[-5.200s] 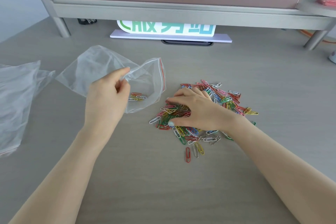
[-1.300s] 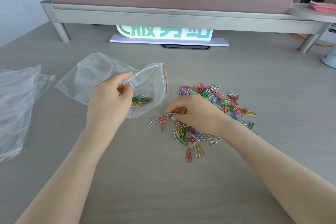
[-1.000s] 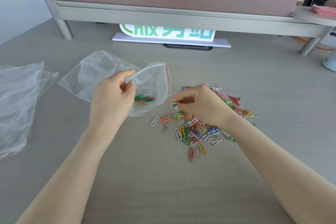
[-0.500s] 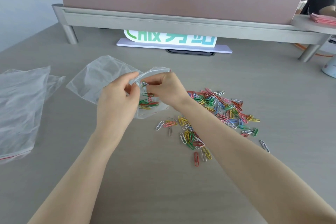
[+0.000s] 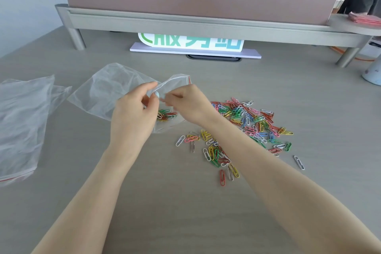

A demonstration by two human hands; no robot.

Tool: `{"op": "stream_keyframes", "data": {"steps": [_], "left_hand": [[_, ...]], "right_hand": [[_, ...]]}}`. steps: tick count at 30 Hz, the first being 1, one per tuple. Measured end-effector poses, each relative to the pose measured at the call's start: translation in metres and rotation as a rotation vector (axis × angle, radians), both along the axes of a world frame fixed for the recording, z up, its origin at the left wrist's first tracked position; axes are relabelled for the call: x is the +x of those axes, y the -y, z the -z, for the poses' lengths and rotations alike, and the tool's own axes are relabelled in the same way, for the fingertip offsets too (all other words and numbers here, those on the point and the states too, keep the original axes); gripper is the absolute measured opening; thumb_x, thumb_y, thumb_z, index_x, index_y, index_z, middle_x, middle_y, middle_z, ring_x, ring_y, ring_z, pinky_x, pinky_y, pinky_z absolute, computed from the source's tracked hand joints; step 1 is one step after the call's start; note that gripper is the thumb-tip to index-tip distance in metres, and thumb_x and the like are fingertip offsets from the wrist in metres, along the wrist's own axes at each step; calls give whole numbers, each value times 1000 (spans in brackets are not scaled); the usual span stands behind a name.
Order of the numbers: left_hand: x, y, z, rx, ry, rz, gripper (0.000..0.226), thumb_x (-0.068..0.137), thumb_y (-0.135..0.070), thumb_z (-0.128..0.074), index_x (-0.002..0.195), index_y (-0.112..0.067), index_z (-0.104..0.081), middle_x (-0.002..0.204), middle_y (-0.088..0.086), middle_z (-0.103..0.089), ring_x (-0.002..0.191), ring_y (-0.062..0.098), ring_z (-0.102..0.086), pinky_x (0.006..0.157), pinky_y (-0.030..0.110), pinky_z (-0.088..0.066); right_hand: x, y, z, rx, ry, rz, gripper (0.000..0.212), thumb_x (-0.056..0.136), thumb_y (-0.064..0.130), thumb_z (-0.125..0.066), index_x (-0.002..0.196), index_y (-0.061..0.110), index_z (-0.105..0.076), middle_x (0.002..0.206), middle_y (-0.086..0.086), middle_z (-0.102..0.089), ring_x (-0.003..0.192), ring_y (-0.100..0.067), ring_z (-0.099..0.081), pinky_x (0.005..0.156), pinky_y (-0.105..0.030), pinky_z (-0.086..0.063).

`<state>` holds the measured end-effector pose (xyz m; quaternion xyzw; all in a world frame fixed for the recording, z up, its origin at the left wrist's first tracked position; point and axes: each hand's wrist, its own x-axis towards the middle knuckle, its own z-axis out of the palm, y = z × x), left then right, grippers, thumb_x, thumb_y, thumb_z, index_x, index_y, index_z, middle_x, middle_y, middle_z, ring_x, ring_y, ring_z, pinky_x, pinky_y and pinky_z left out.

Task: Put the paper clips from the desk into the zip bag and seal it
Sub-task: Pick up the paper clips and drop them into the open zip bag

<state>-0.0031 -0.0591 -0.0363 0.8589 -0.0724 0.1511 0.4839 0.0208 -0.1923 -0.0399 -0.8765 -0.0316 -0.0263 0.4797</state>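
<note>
A clear zip bag [image 5: 107, 93] with a red seal strip lies on the desk, its mouth facing right. My left hand [image 5: 134, 117] pinches the upper lip of the mouth and holds it up. My right hand [image 5: 185, 103] is at the mouth, its fingertips pinched together just inside; whether clips are still between them is hidden. A small cluster of coloured clips [image 5: 166, 114] lies inside the bag. A loose pile of coloured paper clips [image 5: 247, 121] is spread on the desk to the right of the bag.
A second clear bag [image 5: 22, 121] lies at the left edge. A raised grey shelf [image 5: 185, 24] runs along the back with a white and green sign [image 5: 191, 44] under it. A white cup [image 5: 373, 72] stands at far right.
My right hand pinched clips out of the pile and carried them left to the bag's mouth. The cluster inside the bag has grown. My left hand kept holding the lip.
</note>
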Motion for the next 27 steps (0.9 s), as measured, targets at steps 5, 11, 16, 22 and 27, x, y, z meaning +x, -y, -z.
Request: {"op": "stream_keyframes", "data": {"steps": [5, 11, 16, 22, 27], "left_hand": [[-1, 3, 2, 10, 7, 28, 31, 91, -22, -49, 119, -31, -60, 63, -7, -51, 51, 6, -46, 55, 23, -37], [-1, 7, 7, 31, 22, 49, 30, 91, -24, -50, 119, -32, -60, 58, -7, -46, 48, 6, -44, 52, 18, -36], [0, 9, 11, 58, 30, 57, 31, 90, -21, -52, 117, -31, -62, 59, -8, -46, 50, 3, -44, 53, 15, -33], [-1, 11, 11, 77, 40, 79, 30, 90, -21, -52, 116, -31, -62, 50, -13, -47, 48, 5, -43, 47, 7, -31], [-1, 11, 12, 70, 42, 93, 30, 91, -21, -53, 117, -31, -62, 49, -23, -47, 47, 5, -43, 47, 7, -32]], "right_hand": [[-11, 56, 1, -41, 80, 153, 19, 87, 15, -58, 102, 14, -70, 86, -1, -68, 68, -4, -56, 66, -14, -44], [-21, 106, 15, -360, 13, 130, 39, 85, 35, -62, 120, 20, -59, 123, -2, -56, 112, -19, -52, 91, -27, -39], [-29, 114, 21, -464, -54, -31, 63, 74, 48, -69, 129, 25, -50, 130, 2, -46, 123, -17, -40, 108, -35, -30], [-28, 119, 20, -402, -61, -87, 41, 81, 34, -67, 120, 24, -60, 114, 5, -48, 103, -11, -50, 93, -22, -35], [-30, 115, 16, -395, -23, -98, 22, 83, 20, -66, 105, 23, -68, 95, 2, -54, 84, -12, -51, 72, -17, -37]]}}
